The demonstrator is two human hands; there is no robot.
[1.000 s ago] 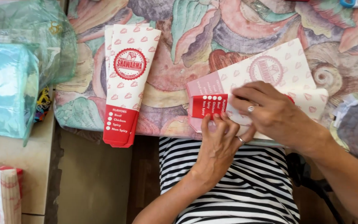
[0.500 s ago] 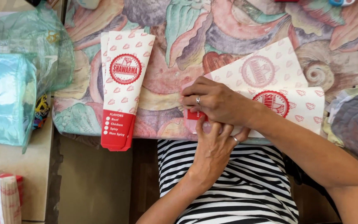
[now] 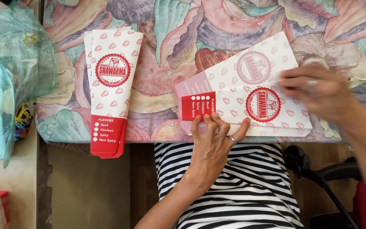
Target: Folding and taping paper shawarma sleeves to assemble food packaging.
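The paper sleeves [image 3: 250, 106] lay fanned at the near edge of the patterned tablecloth [image 3: 170, 51], at about three o'clock from the neat stack [image 3: 112, 89] — they could have slid apart or slipped off the edge, since only fingertips pinned them. The left hand [image 3: 214, 142] was spread open, fingers pressing down on the top sleeve's red end at nine o'clock. The right hand [image 3: 318, 95], blurred, rested loosely open on the sleeves' other end, gripping nothing that I could tell.
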